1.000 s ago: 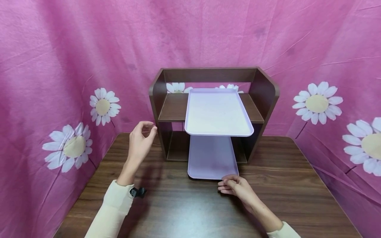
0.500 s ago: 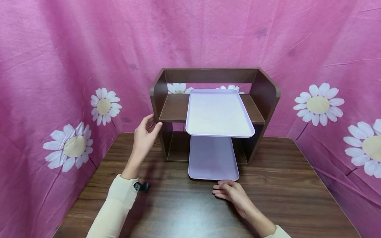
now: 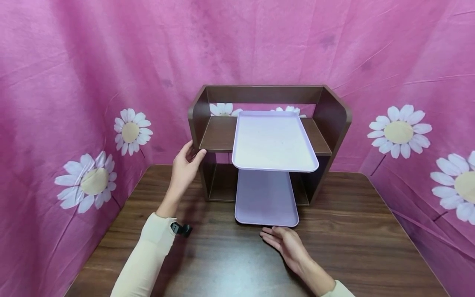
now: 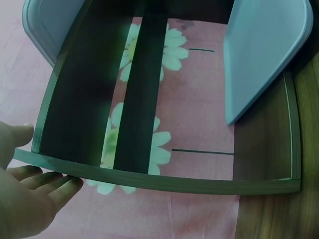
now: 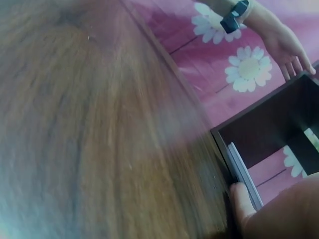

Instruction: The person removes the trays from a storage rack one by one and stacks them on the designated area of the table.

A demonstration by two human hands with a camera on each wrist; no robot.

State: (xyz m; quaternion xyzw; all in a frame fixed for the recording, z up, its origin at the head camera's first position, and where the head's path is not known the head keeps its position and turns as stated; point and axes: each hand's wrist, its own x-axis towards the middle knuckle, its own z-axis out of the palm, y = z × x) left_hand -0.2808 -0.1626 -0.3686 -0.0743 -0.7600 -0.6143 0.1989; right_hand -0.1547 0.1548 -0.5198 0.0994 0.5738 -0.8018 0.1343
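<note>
In the head view, my left hand (image 3: 185, 166) is at the left side panel of a dark brown wooden shelf (image 3: 219, 138). Its thumb lies by the panel's front edge, and its extended fingers reach along the outer face, as the left wrist view shows. My right hand (image 3: 290, 246), fingers extended, is just in front of the lower lilac tray (image 3: 265, 198); whether it touches the rim is unclear. That tray sticks out from the bottom compartment. An upper lilac tray (image 3: 274, 140) rests on the middle board, jutting past its front.
The shelf stands at the back of a wood-grain table (image 3: 352, 231). Behind and beside it hangs a pink curtain (image 3: 259, 45) printed with white daisies. A small black device (image 3: 181, 229) is strapped to my left wrist.
My left hand has moved right and slightly up, reaching the shelf's side panel. My right hand has shifted left along the lower tray's front, its fingers straightening. The trays stay put.
</note>
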